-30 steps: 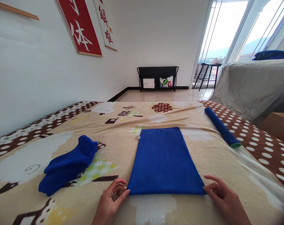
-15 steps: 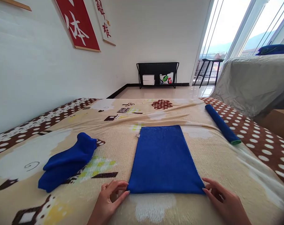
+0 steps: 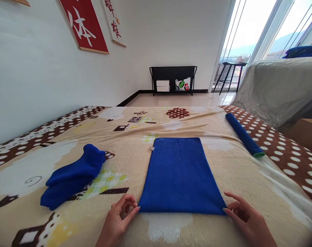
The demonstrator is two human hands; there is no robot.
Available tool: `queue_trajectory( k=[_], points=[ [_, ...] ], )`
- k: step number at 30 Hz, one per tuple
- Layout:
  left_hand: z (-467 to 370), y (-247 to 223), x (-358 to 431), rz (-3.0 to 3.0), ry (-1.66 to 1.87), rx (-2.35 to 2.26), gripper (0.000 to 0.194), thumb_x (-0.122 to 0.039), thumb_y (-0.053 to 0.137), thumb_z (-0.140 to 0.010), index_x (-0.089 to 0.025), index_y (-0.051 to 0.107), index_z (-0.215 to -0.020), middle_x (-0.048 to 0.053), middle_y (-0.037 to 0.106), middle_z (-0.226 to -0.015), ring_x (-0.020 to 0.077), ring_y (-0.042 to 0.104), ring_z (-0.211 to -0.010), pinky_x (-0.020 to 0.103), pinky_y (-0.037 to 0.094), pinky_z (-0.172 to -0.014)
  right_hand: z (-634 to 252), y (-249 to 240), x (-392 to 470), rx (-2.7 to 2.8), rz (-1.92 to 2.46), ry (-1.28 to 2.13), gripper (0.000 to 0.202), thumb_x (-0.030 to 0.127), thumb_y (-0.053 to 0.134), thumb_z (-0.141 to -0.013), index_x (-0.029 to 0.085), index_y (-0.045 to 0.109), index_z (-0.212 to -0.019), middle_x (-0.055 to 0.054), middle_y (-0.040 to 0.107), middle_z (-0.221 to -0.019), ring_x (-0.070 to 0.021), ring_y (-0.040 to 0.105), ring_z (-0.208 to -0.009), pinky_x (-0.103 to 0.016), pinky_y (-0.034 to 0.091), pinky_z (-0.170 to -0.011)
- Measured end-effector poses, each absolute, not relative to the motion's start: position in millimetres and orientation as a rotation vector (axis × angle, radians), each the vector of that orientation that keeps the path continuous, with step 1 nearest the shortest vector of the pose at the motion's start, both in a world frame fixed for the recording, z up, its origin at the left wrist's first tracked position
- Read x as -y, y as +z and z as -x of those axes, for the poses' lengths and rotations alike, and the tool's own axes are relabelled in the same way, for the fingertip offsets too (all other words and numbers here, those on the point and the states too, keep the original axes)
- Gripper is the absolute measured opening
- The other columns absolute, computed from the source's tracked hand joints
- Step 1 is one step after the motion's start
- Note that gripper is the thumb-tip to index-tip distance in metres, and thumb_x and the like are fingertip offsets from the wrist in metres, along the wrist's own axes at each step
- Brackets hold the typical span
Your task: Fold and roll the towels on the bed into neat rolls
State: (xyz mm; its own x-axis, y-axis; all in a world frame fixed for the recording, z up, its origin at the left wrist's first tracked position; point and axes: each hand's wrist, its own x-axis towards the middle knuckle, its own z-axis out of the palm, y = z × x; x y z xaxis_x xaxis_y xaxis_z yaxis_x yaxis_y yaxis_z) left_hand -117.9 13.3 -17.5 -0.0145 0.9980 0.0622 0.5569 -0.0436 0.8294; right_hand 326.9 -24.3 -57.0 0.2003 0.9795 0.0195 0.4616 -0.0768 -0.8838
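Note:
A blue towel (image 3: 181,175) lies flat on the patterned blanket (image 3: 130,154), its near edge pulled straight. My left hand (image 3: 120,214) pinches the near left corner between thumb and fingers. At the near right corner, my right hand (image 3: 244,216) has its thumb on the cloth, with the other fingers curled and the index finger stretched a little above. A small white label (image 3: 152,148) sticks out from the towel's left side. To the left, a crumpled blue cloth (image 3: 73,176) rests in a loose heap. A rolled blue towel (image 3: 243,135) with a green end lies at the right.
Brown polka-dot fabric (image 3: 287,154) borders the blanket at the right. Beyond the bed stands a black rack (image 3: 173,79) with white boxes. A plastic-covered piece of furniture (image 3: 282,89) and a cardboard box (image 3: 305,133) are at the right, with a stool (image 3: 230,77) by the window.
The towel's near left corner has shifted slightly left with my left hand, and its far right corner slightly right. My right index finger has lifted a little. The view has tilted slightly.

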Motion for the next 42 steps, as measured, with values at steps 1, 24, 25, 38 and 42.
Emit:
queue_trajectory(
  k=[1,24,25,38,42],
  points=[
    [117.7,-17.2,-12.5,-1.686,0.918,-1.647,0.03,-0.052,0.069,-0.078,-0.024,0.063,-0.087,0.004,0.071,-0.081,0.0214,0.068,-0.079,0.03,0.054,-0.077,-327.2,-56.5,24.9,1.377,1.674,0.815,0.054,0.057,0.07,-0.076,0.03,0.063,-0.122,0.001,0.066,-0.074,-0.0121,0.051,-0.055,-0.023,0.044,-0.052],
    [109.4,-14.5,-6.9,-1.773,0.906,-1.718,0.025,-0.05,0.064,-0.08,-0.025,0.059,-0.076,0.0,0.064,-0.074,0.0195,0.06,-0.072,0.029,0.051,-0.072,-320.0,-53.8,25.4,1.24,1.698,0.818,0.05,0.062,0.066,-0.074,0.031,0.065,-0.114,0.002,0.065,-0.075,-0.0157,0.057,-0.067,-0.027,0.041,-0.059],
    [108.2,-14.2,-4.7,-1.737,0.93,-1.707,0.026,-0.05,0.063,-0.08,-0.025,0.058,-0.075,0.0,0.063,-0.074,0.0192,0.06,-0.073,0.029,0.051,-0.072,-320.0,-53.2,26.3,1.24,1.701,0.815,0.05,0.062,0.066,-0.075,0.031,0.065,-0.114,0.002,0.065,-0.076,-0.0155,0.057,-0.067,-0.026,0.041,-0.059],
    [94.9,-18.4,20.7,-2.182,0.898,-2.02,0.009,-0.024,0.047,-0.086,-0.024,0.056,-0.083,0.0,0.066,-0.079,0.0203,0.062,-0.079,0.038,0.038,-0.08,-343.8,-46.7,35.1,1.797,1.738,0.504,0.042,0.041,0.055,-0.09,0.032,0.056,-0.131,0.0,0.068,-0.098,-0.0109,0.06,-0.063,-0.023,0.052,-0.058],
    [54.3,-13.3,26.7,-2.569,1.004,-1.767,0.025,-0.013,0.043,-0.089,-0.024,0.058,-0.105,0.005,0.071,-0.107,0.0207,0.063,-0.105,0.038,0.04,-0.091,-288.7,-39.1,29.1,1.876,1.548,-0.045,0.041,0.022,0.045,-0.092,0.029,0.054,-0.132,-0.005,0.059,-0.133,-0.0202,0.06,-0.117,-0.035,0.052,-0.093]
  ],
)
